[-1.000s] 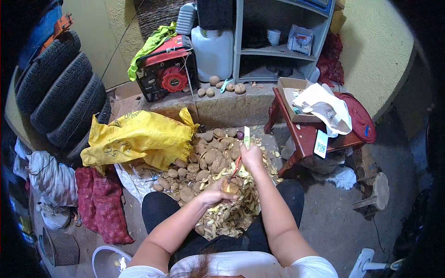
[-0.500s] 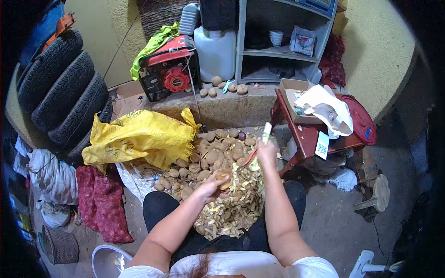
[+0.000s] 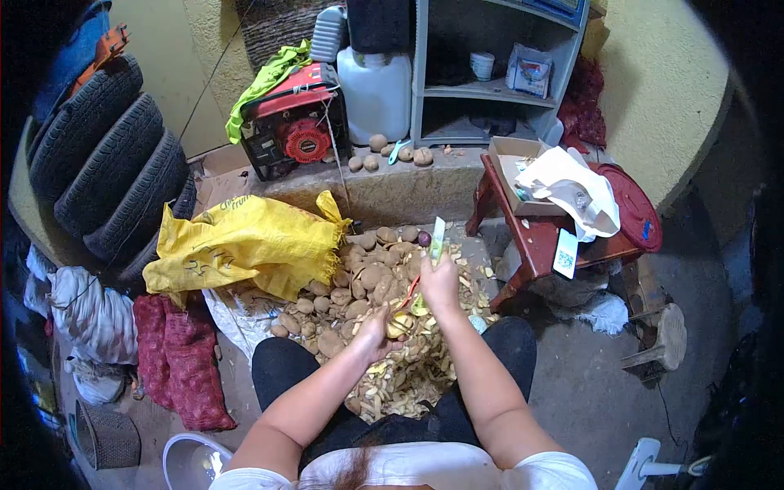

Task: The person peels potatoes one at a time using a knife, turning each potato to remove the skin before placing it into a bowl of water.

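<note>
My left hand (image 3: 373, 333) is wrapped round a partly peeled potato (image 3: 398, 325), low over the pile of peelings (image 3: 408, 376). In my right hand (image 3: 439, 282) is a peeler (image 3: 438, 235); its pale end points up past the fist, and a thin red part (image 3: 412, 292) reaches down toward the potato. Unpeeled potatoes (image 3: 377, 278) lie heaped just beyond my hands, with a small purple onion (image 3: 424, 238) at the far side.
A yellow sack (image 3: 245, 245) lies left of the potatoes, with red mesh bags (image 3: 180, 359) nearer. The red generator (image 3: 294, 122) stands on the ledge behind. To the right are a red table (image 3: 531, 245) and a small stool (image 3: 665, 343).
My right hand has moved left and down, bringing the peeler close to the potato. My left hand has shifted slightly and lower. The view has moved a little.
</note>
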A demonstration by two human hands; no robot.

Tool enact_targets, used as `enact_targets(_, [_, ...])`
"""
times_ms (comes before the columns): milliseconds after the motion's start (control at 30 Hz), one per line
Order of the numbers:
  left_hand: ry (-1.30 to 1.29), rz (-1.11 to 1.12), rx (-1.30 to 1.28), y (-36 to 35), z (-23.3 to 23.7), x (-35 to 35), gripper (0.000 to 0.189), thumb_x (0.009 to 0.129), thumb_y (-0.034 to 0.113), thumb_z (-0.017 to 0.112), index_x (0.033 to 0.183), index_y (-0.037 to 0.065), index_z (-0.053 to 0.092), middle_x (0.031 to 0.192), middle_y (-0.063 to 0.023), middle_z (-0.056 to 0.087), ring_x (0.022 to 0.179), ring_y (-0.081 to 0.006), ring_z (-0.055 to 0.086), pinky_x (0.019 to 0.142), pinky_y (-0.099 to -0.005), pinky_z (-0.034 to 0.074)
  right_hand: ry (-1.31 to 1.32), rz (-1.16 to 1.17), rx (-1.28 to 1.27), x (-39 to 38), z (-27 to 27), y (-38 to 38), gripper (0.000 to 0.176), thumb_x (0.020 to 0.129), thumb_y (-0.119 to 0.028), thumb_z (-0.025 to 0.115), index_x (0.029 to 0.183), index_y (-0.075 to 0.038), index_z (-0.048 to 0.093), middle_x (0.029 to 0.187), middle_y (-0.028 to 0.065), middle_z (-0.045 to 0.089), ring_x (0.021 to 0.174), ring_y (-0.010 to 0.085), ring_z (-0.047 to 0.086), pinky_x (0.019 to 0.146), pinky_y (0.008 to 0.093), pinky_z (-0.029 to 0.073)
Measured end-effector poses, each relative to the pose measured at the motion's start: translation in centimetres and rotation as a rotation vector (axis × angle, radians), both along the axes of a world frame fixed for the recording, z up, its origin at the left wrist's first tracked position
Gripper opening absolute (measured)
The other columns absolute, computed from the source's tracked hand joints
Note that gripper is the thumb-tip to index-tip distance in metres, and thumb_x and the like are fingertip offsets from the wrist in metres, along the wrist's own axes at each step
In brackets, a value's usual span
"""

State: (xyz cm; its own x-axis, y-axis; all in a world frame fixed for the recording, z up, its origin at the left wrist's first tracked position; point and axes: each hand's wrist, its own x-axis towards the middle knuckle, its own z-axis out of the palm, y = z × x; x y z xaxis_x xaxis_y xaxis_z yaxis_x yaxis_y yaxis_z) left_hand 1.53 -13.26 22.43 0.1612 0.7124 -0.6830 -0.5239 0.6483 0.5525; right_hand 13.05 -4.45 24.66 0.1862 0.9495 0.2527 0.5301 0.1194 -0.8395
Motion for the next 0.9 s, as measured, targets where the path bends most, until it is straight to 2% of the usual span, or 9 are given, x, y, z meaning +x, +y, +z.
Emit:
enact_targets(33, [0.066,0.005,0.000,-0.1,0.0,0.3,0.039,0.087,0.045,0.032,0.095,0.012,0.049,0.069,-0.0029,0.055,0.049,-0.0154,0.047,0.040,-0.0280,0.039,-0.005,0.020,0.009,-0.1,-0.1,0.0,0.031,0.079,-0.026,0.052,0.076,0.004,0.052,0.067,0.0257,0.055,0.067,0.0411,0.054,0.061,0.0438,0.042])
enact_targets(167, [0.105,-0.018,0.043,0.1,-0.3,-0.1,0.036,0.086,0.044,0.034,0.093,0.012,0.049,0.064,-0.0036,0.054,0.043,-0.0155,0.046,0.037,-0.0271,0.038,0.036,-0.025,-0.204,0.5,0.8,0.4,0.033,0.078,-0.028,0.052,0.078,0.005,0.053,0.069,0.0251,0.056,0.068,0.0398,0.055,0.062,0.0436,0.042])
enact_targets(333, [0.057,-0.170,0.208,-0.5,0.9,-1.0,0.028,0.087,0.037,0.038,0.092,0.012,0.048,0.062,-0.0065,0.054,0.036,-0.0153,0.046,0.030,-0.0261,0.037,0.027,-0.193,-0.228,4.4,-2.5,4.4,0.033,0.077,-0.028,0.053,0.078,0.006,0.055,0.069,0.0248,0.057,0.070,0.0386,0.057,0.064,0.0418,0.043])
enact_targets(500, [-0.017,-0.074,0.181,-0.3,0.4,-1.9,0.033,0.086,0.035,0.041,0.102,0.007,0.049,0.084,-0.0060,0.059,0.069,-0.0174,0.058,0.051,-0.0304,0.048,0.141,-0.147,-0.303,4.9,-2.9,5.1,0.034,0.077,-0.028,0.054,0.078,0.006,0.055,0.068,0.0227,0.058,0.069,0.0363,0.057,0.064,0.0399,0.042])
enact_targets(633, [-0.048,-0.035,0.149,-0.1,0.0,-1.3,0.032,0.086,0.035,0.042,0.097,0.007,0.051,0.084,-0.0060,0.059,0.066,-0.0169,0.057,0.051,-0.0288,0.046,0.152,-0.088,-0.233,3.4,-0.1,3.0,0.033,0.078,-0.029,0.054,0.078,0.004,0.055,0.067,0.0210,0.058,0.065,0.0352,0.057,0.063,0.0390,0.042])
enact_targets(700, [0.206,-0.030,0.234,0.1,-0.9,-1.0,0.034,0.087,0.033,0.041,0.108,0.007,0.047,0.096,-0.0050,0.058,0.081,-0.0139,0.056,0.065,-0.0264,0.045,0.169,-0.019,-0.106,2.8,-0.4,2.8,0.031,0.079,-0.028,0.053,0.077,0.003,0.055,0.066,0.0209,0.058,0.064,0.0340,0.057,0.063,0.0386,0.043])
enact_targets(733, [0.206,-0.031,0.233,0.2,-2.2,-1.0,0.034,0.087,0.033,0.041,0.108,0.007,0.047,0.096,-0.0050,0.058,0.081,-0.0139,0.056,0.065,-0.0264,0.045,0.169,-0.019,-0.107,2.5,-0.1,2.5,0.031,0.079,-0.028,0.053,0.077,0.003,0.055,0.066,0.0209,0.058,0.064,0.0340,0.057,0.063,0.0386,0.043])
enact_targets(800, [0.422,0.005,0.468,0.5,-4.0,-1.0,0.031,0.087,0.030,0.044,0.103,0.003,0.049,0.093,-0.0036,0.056,0.082,-0.0115,0.052,0.071,-0.0244,0.041,0.134,-0.008,-0.155,2.1,1.1,1.7,0.032,0.077,-0.029,0.054,0.078,0.003,0.055,0.063,0.0191,0.057,0.062,0.0306,0.057,0.060,0.0377,0.042])
enact_targets(900, [0.390,-0.094,0.657,-0.1,-2.7,-1.1,0.026,0.086,0.025,0.047,0.095,0.001,0.050,0.086,-0.0018,0.054,0.079,-0.0093,0.049,0.073,-0.0224,0.040,0.104,-0.013,-0.168,2.4,0.8,2.0,0.032,0.078,-0.029,0.054,0.076,0.003,0.056,0.064,0.0213,0.057,0.063,0.0340,0.057,0.061,0.0394,0.042])
